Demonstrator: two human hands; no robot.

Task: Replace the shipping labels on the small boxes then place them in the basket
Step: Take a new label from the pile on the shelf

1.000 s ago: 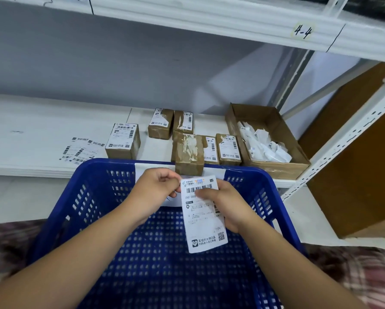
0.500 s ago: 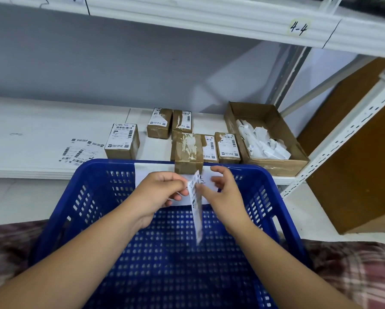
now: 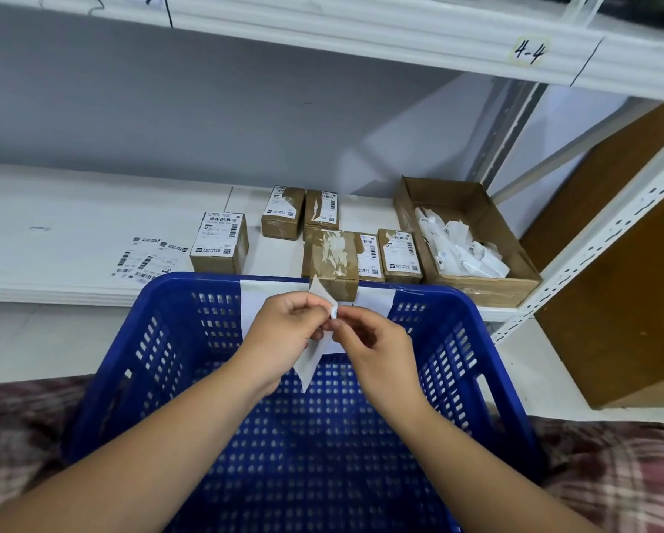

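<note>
Peeling a label (image 3: 312, 357) with left hand (image 3: 284, 327) and right hand (image 3: 378, 342) fingers (image 3: 355, 315) pinching its corner, then probably pressing onto the stripped box (image 3: 330, 259).

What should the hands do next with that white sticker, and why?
Probably peel the backing off the label at its corner. The left hand and right hand both pinch it over the basket, blank side towards the camera. The nearest box on the shelf shows only torn scraps of old label, so it seems ready for a new one.
</note>
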